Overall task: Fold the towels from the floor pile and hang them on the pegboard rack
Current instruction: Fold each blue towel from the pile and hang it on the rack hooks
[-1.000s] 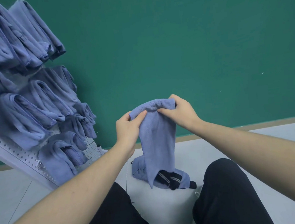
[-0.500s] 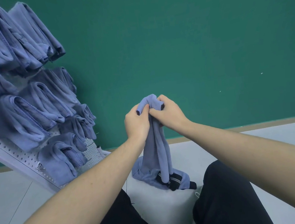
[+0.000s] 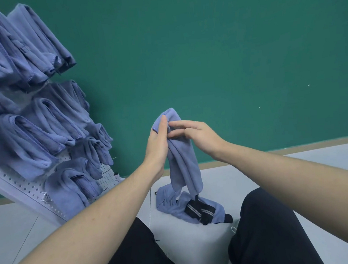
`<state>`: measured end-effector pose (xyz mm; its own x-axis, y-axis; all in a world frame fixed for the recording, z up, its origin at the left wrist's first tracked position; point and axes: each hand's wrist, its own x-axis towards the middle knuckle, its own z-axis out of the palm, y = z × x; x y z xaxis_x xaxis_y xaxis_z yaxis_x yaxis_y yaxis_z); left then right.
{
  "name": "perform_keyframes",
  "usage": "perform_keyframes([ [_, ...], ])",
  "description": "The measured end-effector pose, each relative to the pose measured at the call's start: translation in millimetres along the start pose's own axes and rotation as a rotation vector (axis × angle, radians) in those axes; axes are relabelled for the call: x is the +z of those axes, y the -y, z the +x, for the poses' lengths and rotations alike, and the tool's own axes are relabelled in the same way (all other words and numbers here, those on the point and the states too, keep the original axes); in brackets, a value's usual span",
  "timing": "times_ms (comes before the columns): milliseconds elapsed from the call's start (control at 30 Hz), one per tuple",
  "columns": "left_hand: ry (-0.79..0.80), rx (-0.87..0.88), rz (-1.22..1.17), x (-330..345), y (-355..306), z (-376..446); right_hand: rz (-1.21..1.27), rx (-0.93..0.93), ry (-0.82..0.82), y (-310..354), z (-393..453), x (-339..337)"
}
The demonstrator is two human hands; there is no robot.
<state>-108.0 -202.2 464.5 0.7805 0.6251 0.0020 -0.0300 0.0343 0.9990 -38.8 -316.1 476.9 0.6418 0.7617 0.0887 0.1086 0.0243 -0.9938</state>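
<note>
The soft, limp blue cloth towel (image 3: pixel 182 152) is hanging folded; best gripped at its top fold. The left hand (image 3: pixel 157 145) is pressing it flat-fingered, while the right hand (image 3: pixel 198 134) is touching it with relaxed, extended fingers.

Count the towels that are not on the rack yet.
2. The held towel hangs at the left hand; the floor towel lies crumpled on the floor, with a dark strap across it. More may be hidden underneath.
</note>
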Motion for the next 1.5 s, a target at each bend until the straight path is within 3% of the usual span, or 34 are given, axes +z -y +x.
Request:
perform_keyframes([
  [167, 0.061, 0.091, 0.029, -2, 7, 1, -0.044, -0.072, -0.013, -8, 4, -1],
  [333, -0.014, -0.013, 0.016, -2, 1, 2, -0.090, -0.214, -0.291, -30, 0, -8],
  [533, -0.027, -0.042, -0.032, -4, -7, 6, -0.239, 0.067, -0.085, -55, -4, -13],
  [933, -0.269, -0.266, -0.410, -32, 28, 23, -0.395, 0.216, 0.064, -74, 10, -14],
  [1067, -0.283, -0.320, -0.497, -50, 54, 31, -0.514, 0.259, 0.101, -83, 16, -13],
  [1267, -0.278, -0.439, -0.539, -78, 95, 40, -0.497, 0.234, 0.122, -99, 38, -16],
  [1367, -0.273, -0.528, -0.452, -91, 114, 47, -0.481, 0.247, 0.147, -108, 49, -16],
  [1500, -0.282, -0.484, -0.034, -103, 138, 55, -0.532, 0.264, 0.224, -118, 69, -14],
])
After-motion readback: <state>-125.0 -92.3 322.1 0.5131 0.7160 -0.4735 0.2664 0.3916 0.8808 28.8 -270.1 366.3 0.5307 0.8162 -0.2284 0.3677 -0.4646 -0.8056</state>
